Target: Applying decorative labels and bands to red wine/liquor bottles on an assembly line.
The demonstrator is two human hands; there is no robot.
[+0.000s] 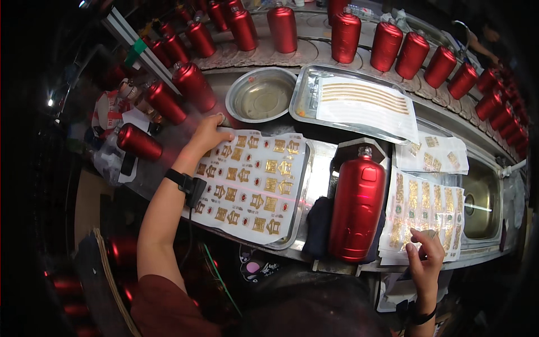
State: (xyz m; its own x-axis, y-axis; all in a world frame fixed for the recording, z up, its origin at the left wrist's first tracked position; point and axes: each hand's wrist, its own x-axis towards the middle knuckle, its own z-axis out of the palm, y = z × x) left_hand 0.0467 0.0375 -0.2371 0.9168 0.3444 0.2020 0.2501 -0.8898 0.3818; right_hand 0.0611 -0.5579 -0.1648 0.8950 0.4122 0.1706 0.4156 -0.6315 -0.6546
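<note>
Left arm point(168, 205) stretched far forward.
Left of centre, left hand point(208, 136) at left sheet point(247, 187), whether pinching I cannot tell; lower right, right hand point(428, 257) at right sheet point(429, 205), thumb and forefinger parted.

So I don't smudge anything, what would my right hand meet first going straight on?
Your right hand would likely meet the white sheet with gold strips; whether it already touches that is unclear.

Left hand point(209, 135) far forward — right hand point(428, 257) nearer, loosely curled.
</note>
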